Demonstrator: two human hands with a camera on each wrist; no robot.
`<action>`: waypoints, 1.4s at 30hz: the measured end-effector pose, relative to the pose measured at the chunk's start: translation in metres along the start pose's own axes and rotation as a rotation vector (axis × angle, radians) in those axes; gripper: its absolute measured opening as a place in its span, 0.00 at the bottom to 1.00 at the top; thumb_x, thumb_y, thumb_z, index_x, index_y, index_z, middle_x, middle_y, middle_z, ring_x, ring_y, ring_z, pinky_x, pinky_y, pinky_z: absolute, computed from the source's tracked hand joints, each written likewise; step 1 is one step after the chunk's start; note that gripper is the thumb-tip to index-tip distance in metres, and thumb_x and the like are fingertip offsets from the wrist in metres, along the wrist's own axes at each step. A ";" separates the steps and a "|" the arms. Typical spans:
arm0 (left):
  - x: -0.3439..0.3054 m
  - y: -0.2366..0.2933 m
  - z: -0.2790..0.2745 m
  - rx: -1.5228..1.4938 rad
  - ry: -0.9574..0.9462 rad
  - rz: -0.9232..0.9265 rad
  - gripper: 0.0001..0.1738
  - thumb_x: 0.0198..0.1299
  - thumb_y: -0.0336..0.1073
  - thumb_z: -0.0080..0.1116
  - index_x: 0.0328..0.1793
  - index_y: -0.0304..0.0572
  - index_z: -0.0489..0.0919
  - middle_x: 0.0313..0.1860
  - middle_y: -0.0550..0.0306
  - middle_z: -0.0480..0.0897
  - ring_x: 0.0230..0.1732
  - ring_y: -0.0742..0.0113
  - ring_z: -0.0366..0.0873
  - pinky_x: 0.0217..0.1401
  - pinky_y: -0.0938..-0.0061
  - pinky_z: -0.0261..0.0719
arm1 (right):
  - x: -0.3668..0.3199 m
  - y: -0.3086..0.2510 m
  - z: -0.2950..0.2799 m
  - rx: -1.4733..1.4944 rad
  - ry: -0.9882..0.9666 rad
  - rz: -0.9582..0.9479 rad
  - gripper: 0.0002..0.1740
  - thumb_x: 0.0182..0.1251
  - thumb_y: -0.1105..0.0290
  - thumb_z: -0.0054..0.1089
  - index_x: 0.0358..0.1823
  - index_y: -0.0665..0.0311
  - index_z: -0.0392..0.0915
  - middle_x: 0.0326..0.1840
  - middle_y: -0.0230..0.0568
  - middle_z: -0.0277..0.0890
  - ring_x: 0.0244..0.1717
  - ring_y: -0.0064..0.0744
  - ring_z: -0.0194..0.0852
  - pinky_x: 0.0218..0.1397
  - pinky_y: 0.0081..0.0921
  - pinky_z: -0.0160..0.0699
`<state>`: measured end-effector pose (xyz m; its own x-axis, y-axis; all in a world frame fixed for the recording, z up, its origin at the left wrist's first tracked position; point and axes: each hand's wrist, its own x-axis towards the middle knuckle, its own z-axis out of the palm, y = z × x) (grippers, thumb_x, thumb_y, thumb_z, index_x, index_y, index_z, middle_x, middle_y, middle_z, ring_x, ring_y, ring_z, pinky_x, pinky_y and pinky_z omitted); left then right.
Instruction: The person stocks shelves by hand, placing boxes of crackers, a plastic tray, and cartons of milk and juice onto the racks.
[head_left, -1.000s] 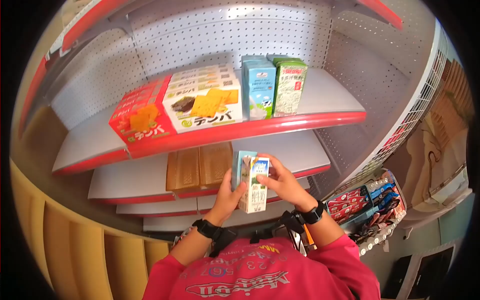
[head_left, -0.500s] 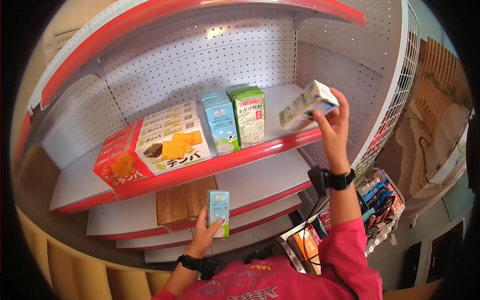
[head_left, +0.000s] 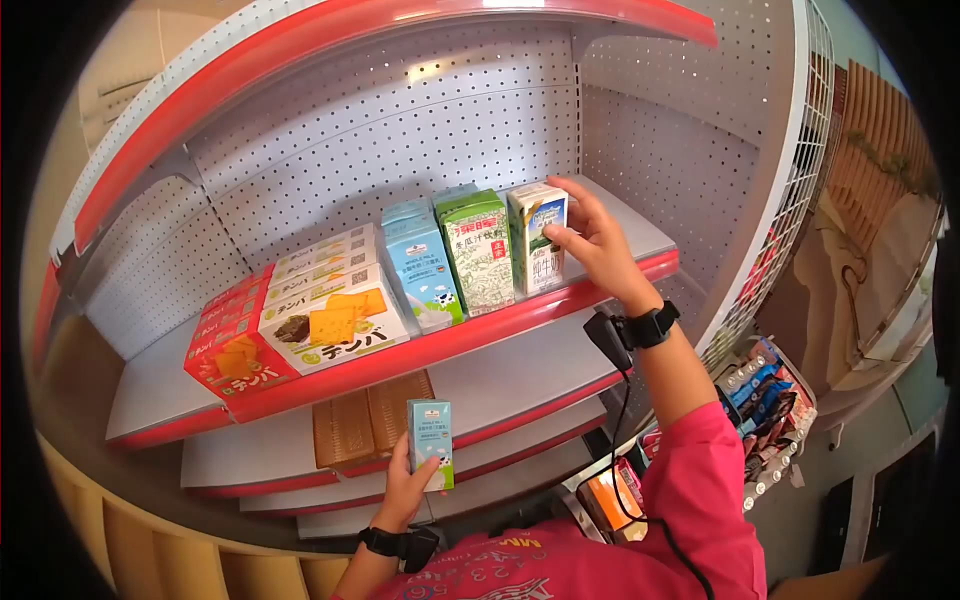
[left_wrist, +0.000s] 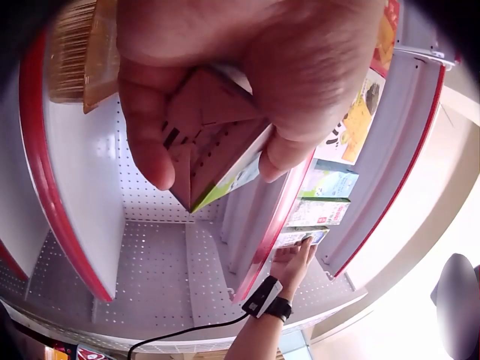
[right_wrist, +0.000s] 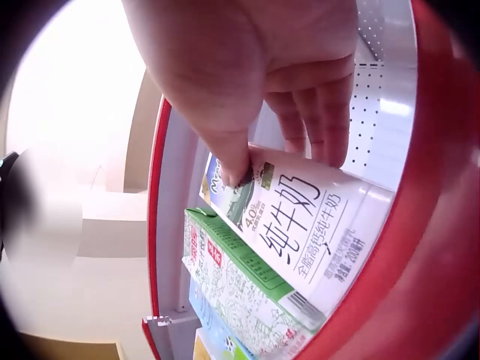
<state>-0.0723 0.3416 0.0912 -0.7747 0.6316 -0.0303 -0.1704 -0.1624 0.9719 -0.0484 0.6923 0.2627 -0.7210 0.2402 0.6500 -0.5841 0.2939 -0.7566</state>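
Observation:
My right hand (head_left: 600, 245) grips a white milk carton (head_left: 545, 250) by its upper part, thumb on the front face. The carton stands upright on the upper shelf, just right of a green-and-white drink carton (head_left: 482, 260). In the right wrist view the thumb presses on the white carton (right_wrist: 300, 217) and the other fingers reach round its far side. Lower down, in front of the shelves, my left hand (head_left: 402, 490) holds a light-blue milk carton (head_left: 430, 430) upright. The left wrist view shows the base of this carton (left_wrist: 217, 142) between thumb and fingers.
Blue milk cartons (head_left: 420, 265) stand left of the green one, then white cracker boxes (head_left: 335, 310) and red cracker boxes (head_left: 235, 340). Brown plastic baskets (head_left: 370, 420) sit on the shelf below. A red edge strip (head_left: 450, 345) runs along the shelf front; a wire grid (head_left: 780, 220) flanks the right.
The two cartons, first held together, were parted. My right hand carried the white carton up and left onto the upper shelf beside the green one. The left hand keeps the blue carton low.

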 end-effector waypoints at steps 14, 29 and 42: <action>0.004 -0.001 0.005 -0.012 -0.042 -0.040 0.31 0.58 0.27 0.54 0.67 0.39 0.56 0.50 0.53 0.73 0.41 0.67 0.76 0.27 0.74 0.81 | -0.001 0.001 0.008 -0.081 -0.001 -0.028 0.32 0.59 0.70 0.60 0.65 0.57 0.61 0.48 0.40 0.73 0.48 0.27 0.72 0.50 0.24 0.71; 0.026 0.014 0.015 0.073 -0.198 0.149 0.37 0.55 0.30 0.59 0.68 0.31 0.54 0.60 0.52 0.68 0.61 0.66 0.65 0.64 0.71 0.61 | -0.083 -0.001 0.064 -0.270 -0.221 -0.113 0.22 0.54 0.69 0.66 0.50 0.63 0.72 0.40 0.39 0.76 0.33 0.26 0.75 0.31 0.19 0.72; 0.032 0.039 0.055 -0.031 -0.351 0.208 0.40 0.61 0.38 0.55 0.72 0.38 0.46 0.60 0.47 0.67 0.59 0.64 0.67 0.57 0.72 0.68 | -0.100 -0.011 0.065 0.348 -0.212 0.274 0.30 0.55 0.81 0.62 0.60 0.66 0.63 0.50 0.38 0.74 0.48 0.24 0.73 0.48 0.21 0.75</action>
<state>-0.0703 0.3971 0.1405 -0.5405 0.8025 0.2527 -0.0543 -0.3330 0.9414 0.0064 0.6049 0.2016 -0.9044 0.0615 0.4223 -0.4264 -0.0894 -0.9001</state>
